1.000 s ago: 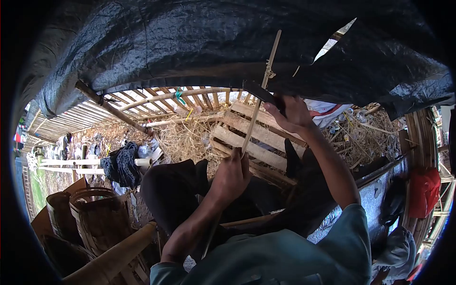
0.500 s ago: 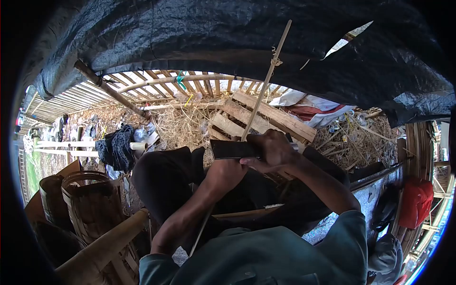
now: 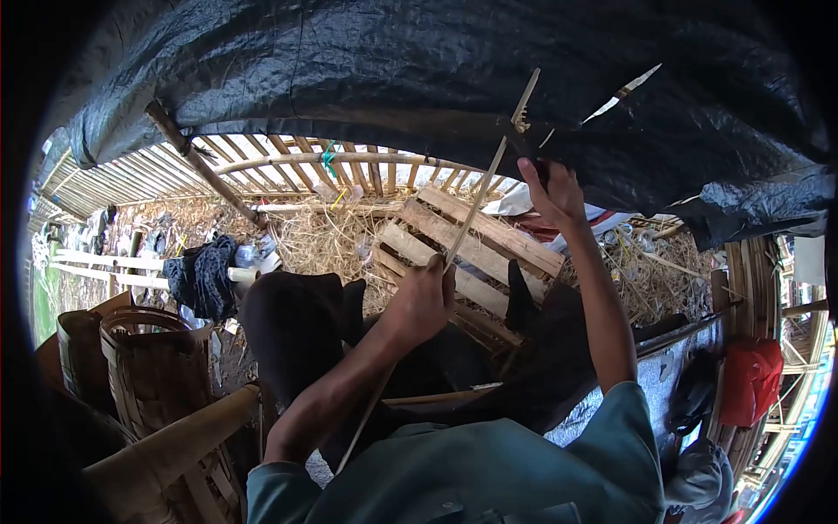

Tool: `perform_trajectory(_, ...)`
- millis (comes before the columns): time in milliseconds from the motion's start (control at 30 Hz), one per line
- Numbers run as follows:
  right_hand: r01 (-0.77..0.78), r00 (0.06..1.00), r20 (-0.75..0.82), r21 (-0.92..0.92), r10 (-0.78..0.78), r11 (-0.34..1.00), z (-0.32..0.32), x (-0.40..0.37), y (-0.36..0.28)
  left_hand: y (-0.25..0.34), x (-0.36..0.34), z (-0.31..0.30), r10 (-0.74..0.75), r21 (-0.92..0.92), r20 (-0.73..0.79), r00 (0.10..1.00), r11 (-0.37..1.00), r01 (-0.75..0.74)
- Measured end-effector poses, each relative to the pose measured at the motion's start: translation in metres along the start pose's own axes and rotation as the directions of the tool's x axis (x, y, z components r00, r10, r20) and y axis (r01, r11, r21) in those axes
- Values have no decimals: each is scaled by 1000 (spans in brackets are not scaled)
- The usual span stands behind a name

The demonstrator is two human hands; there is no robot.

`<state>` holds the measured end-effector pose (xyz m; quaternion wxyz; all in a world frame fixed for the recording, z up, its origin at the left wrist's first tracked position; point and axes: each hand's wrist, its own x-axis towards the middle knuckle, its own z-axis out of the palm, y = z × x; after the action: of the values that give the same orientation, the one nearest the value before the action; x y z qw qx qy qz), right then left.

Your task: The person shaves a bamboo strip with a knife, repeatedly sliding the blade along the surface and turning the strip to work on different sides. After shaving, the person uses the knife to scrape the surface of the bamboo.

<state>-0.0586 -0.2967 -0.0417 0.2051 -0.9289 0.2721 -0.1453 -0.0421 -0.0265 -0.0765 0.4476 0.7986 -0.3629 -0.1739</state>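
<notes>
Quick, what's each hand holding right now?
Left hand: closed around a thin pale strip.
Right hand: closed on a dark tool, hard to see against the black sheet.

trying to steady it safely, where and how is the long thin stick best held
The stick is probably best pinched across its lower length, below the left hand, coming from the left: it is slim and straight there, while the right hand holds a dark tool up by the curled shavings near the far end.

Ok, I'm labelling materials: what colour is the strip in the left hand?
The strip is pale tan, clearest in the head view.
</notes>
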Motion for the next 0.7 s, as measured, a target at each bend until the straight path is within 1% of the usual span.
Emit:
perform_trajectory(33,-101,991,94,97,91,990,6,1,4,1,0,3,11,-21,-9,1000,1000,-11)
perform_trajectory(67,-46,998,51,77,42,996,11,-4,7,2,2,3,31,-33,-15,999,999,-32)
perform_trajectory(133,61,997,-41,33,-60,998,20,-25,-4,4,4,0,-10,-35,-17,1000,999,9)
perform_trajectory(200,161,977,138,34,-164,986,17,-40,-21,6,5,-5,-55,-36,-12,998,998,55)
perform_trajectory(233,169,937,294,98,-190,981,16,-44,-30,7,5,-7,-78,-36,-1,997,996,78)
perform_trajectory(267,163,872,438,159,-218,974,14,-49,-37,8,6,-8,-99,-36,13,995,994,99)
perform_trajectory(333,355,846,369,148,-385,923,16,-73,-52,-1,7,-2,83,-35,-72,994,996,-85)
perform_trajectory(367,433,805,371,168,-463,886,28,-80,-47,-5,6,0,170,-30,-111,979,984,-174)
perform_trajectory(400,402,790,434,167,-433,900,25,-87,-56,-5,3,-1,184,-19,-108,977,982,-187)
perform_trajectory(467,374,724,565,158,-394,914,24,-94,-64,-3,-3,-4,210,6,-100,973,978,-210)
perform_trajectory(500,363,723,549,216,-420,906,27,-93,-62,-8,0,-1,251,40,-104,962,968,-248)
perform_trajectory(567,336,721,512,331,-467,882,34,-93,-57,-12,-2,1,255,77,-107,961,966,-247)
perform_trajectory(600,388,749,461,276,-475,880,33,-92,-58,-11,-2,2,254,93,-109,961,965,-245)
perform_trajectory(667,470,791,365,153,-491,869,31,-89,-63,-15,-1,1,273,193,-91,958,948,-252)
perform_trajectory(700,492,788,362,119,-499,863,37,-87,-59,-16,2,2,285,238,-81,955,936,-259)
